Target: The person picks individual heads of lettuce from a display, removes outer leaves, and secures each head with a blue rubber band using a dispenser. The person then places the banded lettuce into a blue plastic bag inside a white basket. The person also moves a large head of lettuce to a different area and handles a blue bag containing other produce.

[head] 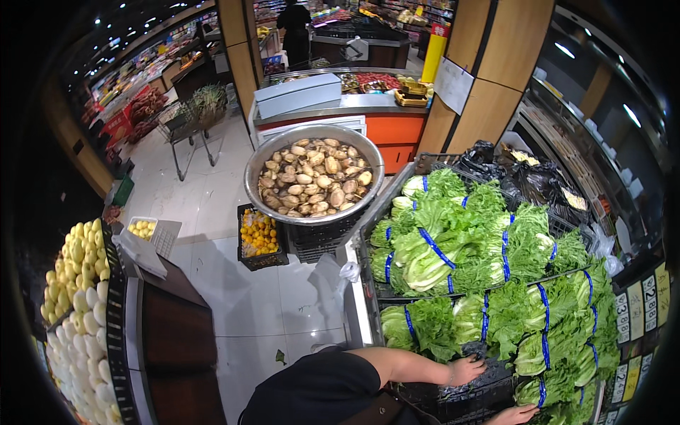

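My left hand (466,371) reaches over a bare patch of a wet black crate (491,380), its fingers bent. At its fingertips is a dark, wet lump (474,348), too unclear to name; I cannot tell whether I grip it. At the lower edge, my right hand (514,414) touches a leaf lettuce bundle (531,392) tied with blue tape; its thumb is hidden. More taped leaf lettuce (470,319) lies in rows around the bare patch. Beyond a black divider, long lettuce (425,260) is piled on frilly-leaved bundles (523,228).
Black plastic bags (531,178) and price signs (635,311) line the right side. Ahead stands a metal basin (249,183) of peeled tubers in water, beside a crate of orange fruit (258,234). Yellow and white produce (79,313) fills the left stand. A person (294,32) stands far back.
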The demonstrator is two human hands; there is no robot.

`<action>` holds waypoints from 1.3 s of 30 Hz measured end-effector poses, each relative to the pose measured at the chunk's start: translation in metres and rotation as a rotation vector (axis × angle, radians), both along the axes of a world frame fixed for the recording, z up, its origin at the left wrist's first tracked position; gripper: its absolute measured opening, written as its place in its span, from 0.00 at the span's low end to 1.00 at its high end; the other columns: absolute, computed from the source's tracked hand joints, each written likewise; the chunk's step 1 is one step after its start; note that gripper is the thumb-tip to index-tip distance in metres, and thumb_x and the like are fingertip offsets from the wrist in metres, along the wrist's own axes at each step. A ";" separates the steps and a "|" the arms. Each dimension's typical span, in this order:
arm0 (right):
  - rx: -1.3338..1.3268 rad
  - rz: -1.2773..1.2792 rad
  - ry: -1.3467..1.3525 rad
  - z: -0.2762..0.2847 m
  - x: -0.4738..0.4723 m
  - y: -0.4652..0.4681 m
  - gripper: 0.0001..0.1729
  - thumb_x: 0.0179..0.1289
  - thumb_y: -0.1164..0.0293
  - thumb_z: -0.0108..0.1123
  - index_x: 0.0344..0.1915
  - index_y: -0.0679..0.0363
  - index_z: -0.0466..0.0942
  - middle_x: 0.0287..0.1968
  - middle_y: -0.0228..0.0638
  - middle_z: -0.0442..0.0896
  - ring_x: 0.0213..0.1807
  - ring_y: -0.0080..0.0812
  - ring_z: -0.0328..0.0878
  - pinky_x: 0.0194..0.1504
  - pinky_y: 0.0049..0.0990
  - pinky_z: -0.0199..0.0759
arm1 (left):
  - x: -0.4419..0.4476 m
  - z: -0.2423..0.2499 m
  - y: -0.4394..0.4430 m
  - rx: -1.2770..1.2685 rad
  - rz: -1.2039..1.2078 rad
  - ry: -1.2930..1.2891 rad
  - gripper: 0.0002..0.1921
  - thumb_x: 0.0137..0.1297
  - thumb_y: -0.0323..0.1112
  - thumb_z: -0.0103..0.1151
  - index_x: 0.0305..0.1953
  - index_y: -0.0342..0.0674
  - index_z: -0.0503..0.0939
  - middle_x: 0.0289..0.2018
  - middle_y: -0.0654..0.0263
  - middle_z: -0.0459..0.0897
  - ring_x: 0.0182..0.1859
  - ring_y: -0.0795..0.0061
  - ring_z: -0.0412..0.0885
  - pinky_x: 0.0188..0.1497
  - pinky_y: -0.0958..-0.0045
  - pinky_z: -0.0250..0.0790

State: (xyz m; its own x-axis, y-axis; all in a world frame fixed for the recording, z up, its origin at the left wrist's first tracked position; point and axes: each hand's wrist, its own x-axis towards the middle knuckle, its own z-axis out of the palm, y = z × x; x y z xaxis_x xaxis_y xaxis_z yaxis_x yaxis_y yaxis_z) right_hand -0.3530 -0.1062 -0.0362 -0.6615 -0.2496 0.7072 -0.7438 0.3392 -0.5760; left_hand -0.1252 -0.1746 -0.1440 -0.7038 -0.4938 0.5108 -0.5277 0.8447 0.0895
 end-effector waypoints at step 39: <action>0.659 0.175 0.202 -0.034 0.140 -0.085 0.21 0.59 0.66 0.70 0.52 0.57 0.78 0.46 0.36 0.81 0.54 0.45 0.74 0.54 0.45 0.68 | 0.186 0.009 0.084 0.821 -0.405 -0.082 0.17 0.63 0.49 0.63 0.40 0.39 0.84 0.39 0.52 0.83 0.44 0.47 0.82 0.42 0.50 0.74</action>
